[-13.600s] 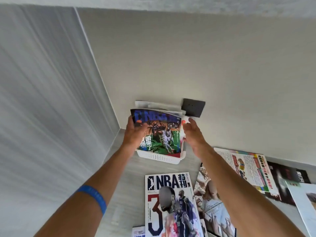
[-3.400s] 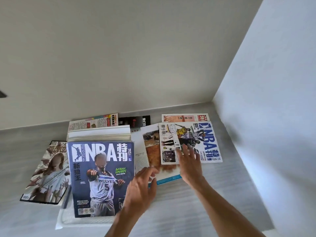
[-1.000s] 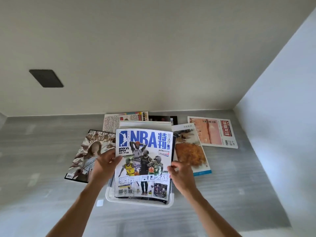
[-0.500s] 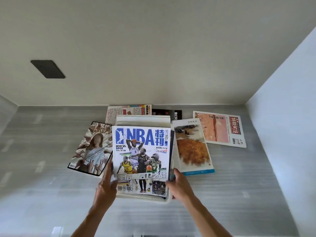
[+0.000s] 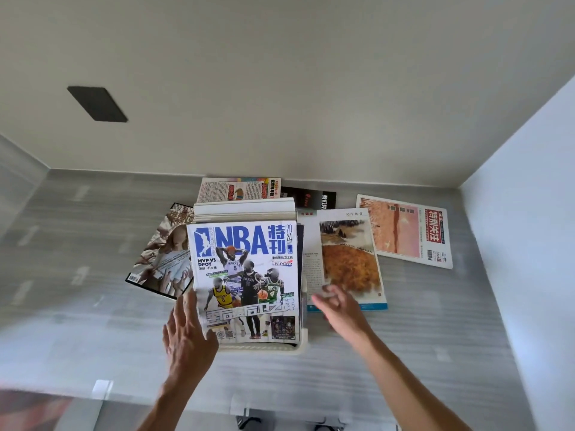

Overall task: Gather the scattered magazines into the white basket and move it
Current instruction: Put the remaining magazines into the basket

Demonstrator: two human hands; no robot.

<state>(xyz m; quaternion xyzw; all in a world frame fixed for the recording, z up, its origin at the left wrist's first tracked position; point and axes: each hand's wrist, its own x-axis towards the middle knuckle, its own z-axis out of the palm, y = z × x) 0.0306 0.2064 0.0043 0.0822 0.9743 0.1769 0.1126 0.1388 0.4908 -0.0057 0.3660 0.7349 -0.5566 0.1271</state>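
The white basket [image 5: 300,345] stands on the grey floor, packed with upright magazines. A white-and-blue NBA magazine [image 5: 245,275] leans at its front. My left hand [image 5: 186,334] is open, with its fingers against that cover's lower left edge. My right hand [image 5: 337,307] is open, just right of the basket, over the near corner of an open magazine with an orange landscape [image 5: 345,259]. Around the basket lie a pink magazine [image 5: 404,230], a dark one [image 5: 311,197], a text-covered one [image 5: 239,189] and one with a crowd photo [image 5: 163,253].
A beige wall runs behind the magazines, with a dark rectangular plate [image 5: 97,103] on it. A white wall [image 5: 529,213] closes the right side, and a grey panel [image 5: 18,169] the left. Grey floor [image 5: 77,306] stretches to the left of the basket.
Both hands have let go of the NBA magazine, which now rests in the basket. My right hand has shifted right toward the open orange magazine.
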